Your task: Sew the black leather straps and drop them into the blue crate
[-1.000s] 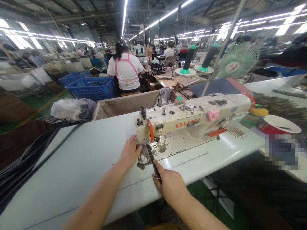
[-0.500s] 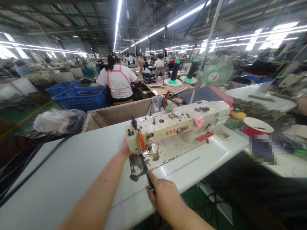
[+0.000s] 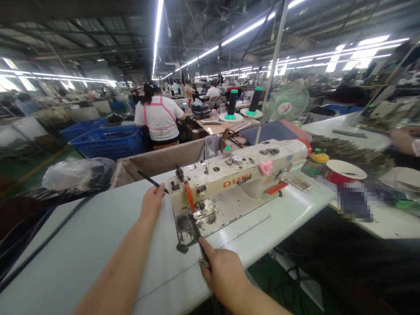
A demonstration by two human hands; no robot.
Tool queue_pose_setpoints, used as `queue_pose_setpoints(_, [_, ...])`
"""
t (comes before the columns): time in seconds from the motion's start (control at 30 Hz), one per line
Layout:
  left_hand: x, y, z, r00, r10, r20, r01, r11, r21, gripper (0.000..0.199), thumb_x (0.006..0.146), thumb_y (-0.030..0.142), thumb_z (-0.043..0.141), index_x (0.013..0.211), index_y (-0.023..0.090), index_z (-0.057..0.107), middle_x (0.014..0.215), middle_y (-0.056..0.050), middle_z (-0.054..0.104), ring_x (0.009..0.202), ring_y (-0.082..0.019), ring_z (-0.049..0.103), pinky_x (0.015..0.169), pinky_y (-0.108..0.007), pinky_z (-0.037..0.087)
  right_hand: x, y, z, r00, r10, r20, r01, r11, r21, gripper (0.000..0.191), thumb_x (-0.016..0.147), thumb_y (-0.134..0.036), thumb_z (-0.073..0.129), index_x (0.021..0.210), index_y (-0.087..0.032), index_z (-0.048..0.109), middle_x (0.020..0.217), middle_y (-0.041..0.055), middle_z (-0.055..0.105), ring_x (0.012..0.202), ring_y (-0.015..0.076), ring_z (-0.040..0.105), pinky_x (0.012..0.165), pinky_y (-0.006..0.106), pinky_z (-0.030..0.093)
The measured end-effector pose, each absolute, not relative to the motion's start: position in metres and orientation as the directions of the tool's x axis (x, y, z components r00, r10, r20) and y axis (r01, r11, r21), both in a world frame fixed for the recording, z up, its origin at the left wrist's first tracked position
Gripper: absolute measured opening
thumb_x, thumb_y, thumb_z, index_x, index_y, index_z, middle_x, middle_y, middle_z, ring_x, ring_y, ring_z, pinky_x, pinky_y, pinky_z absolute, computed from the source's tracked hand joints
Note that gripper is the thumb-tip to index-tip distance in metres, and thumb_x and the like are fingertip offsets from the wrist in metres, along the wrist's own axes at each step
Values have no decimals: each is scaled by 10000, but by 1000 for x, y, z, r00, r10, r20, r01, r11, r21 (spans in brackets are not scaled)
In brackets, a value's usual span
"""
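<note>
A narrow black strip [image 3: 196, 228] runs under the presser foot of a white sewing machine [image 3: 229, 183]. In front of the needle, my right hand [image 3: 226, 271] pinches the strip between thumb and fingers. A small metallic piece shows at those fingertips, too little of it to name. Left of the machine head, my left hand [image 3: 152, 203] is closed on the strip's far part, whose free end sticks out up and to the left. The machine head hides the stretch between the needle and my left hand.
The pale table [image 3: 108, 232] surrounds the machine. Behind it stands a cloth-lined bin [image 3: 157, 159]. Two black thread cones [image 3: 232, 105] and a green fan [image 3: 285, 105] are further back. A red-and-white bowl [image 3: 344, 173] sits at right. A co-worker [image 3: 159, 113] sits ahead, facing away.
My left hand has come out from behind the machine head to the left, and the black strip's end now shows beyond it. My right hand stays about where it was. The view has shifted slightly.
</note>
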State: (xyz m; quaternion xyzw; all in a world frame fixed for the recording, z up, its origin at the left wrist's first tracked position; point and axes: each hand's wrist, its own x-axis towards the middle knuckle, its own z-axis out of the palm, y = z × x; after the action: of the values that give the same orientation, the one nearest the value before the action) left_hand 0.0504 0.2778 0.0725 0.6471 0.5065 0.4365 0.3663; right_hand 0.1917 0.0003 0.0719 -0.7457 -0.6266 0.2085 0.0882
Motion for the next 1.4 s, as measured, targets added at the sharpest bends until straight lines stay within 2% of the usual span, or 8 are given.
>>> queue_pose_setpoints(0.2, [27, 262, 90, 13, 982, 188, -197, -182, 963, 439, 843, 604, 670, 870, 177, 574, 878, -47, 677, 916, -201, 708, 928, -425, 586, 190, -2, 70, 147, 976, -162, 910, -197, -365, 592, 963, -249, 581, 1547, -204, 495, 998, 104, 820, 946, 270, 770, 811, 318, 525])
queue_pose_setpoints(0.37, [0, 236, 102, -61, 985, 158, -357, -170, 919, 346, 832, 479, 780, 911, 183, 621, 807, 7, 641, 771, -138, 676, 843, -356, 611, 190, -3, 66, 150, 981, -123, 916, -184, -355, 584, 961, -255, 582, 1538, -209, 507, 962, 94, 822, 910, 261, 775, 785, 312, 529])
queue_pose_setpoints(0.53, [-25, 189, 98, -18, 995, 101, -262, -102, 960, 364, 885, 511, 738, 991, 165, 707, 790, 8, 612, 681, -113, 615, 661, -257, 583, 191, -2, 64, 156, 983, -97, 926, -179, -332, 547, 982, -274, 563, 1524, -210, 523, 926, 90, 820, 876, 262, 779, 760, 314, 535])
queue_pose_setpoints(0.8, [-49, 118, 79, 120, 986, -116, -74, 126, 989, 528, 798, 483, 827, 1197, 172, 675, 838, -7, 655, 757, -170, 662, 710, -340, 625, 192, 1, 62, 157, 981, -115, 924, -187, -334, 501, 1006, -290, 558, 1500, -210, 540, 949, 83, 818, 867, 263, 778, 752, 319, 538])
queue_pose_setpoints(0.93, [-49, 95, 78, 144, 977, -156, -42, 164, 986, 440, 772, 483, 840, 973, 215, 555, 765, 37, 633, 663, -173, 687, 633, -335, 612, 193, 3, 67, 159, 982, -97, 905, -185, -384, 422, 1029, -321, 526, 1430, -211, 599, 1041, 97, 786, 907, 279, 764, 776, 361, 566])
queue_pose_setpoints(1.03, [-45, 84, 77, 202, 959, -198, -35, 209, 977, 478, 772, 505, 826, 841, 230, 441, 690, 38, 638, 596, -168, 679, 602, -323, 593, 194, 4, 69, 157, 987, 30, 878, -125, -461, 346, 1007, -316, 548, 1311, -194, 659, 1170, 130, 704, 981, 275, 725, 856, 391, 583])
queue_pose_setpoints(1.17, [-40, 76, 70, 241, 946, -215, -54, 234, 971, 490, 780, 490, 814, 861, 242, 399, 696, 47, 633, 574, -160, 679, 569, -306, 579, 188, 9, 69, 99, 985, 144, 732, 25, -680, 265, 973, -241, 558, 1207, -168, 661, 1214, 163, 634, 1088, 270, 667, 967, 407, 573])
queue_pose_setpoints(1.4, [-32, 67, 68, 222, 958, -181, -108, 209, 972, 552, 783, 444, 813, 1129, 279, 416, 770, 91, 555, 604, -173, 688, 553, -353, 625, 170, 15, 79, -60, 995, 84, 571, 103, -814, 185, 1026, -266, 501, 1123, -217, 651, 1075, 86, 712, 988, 223, 680, 882, 331, 536])
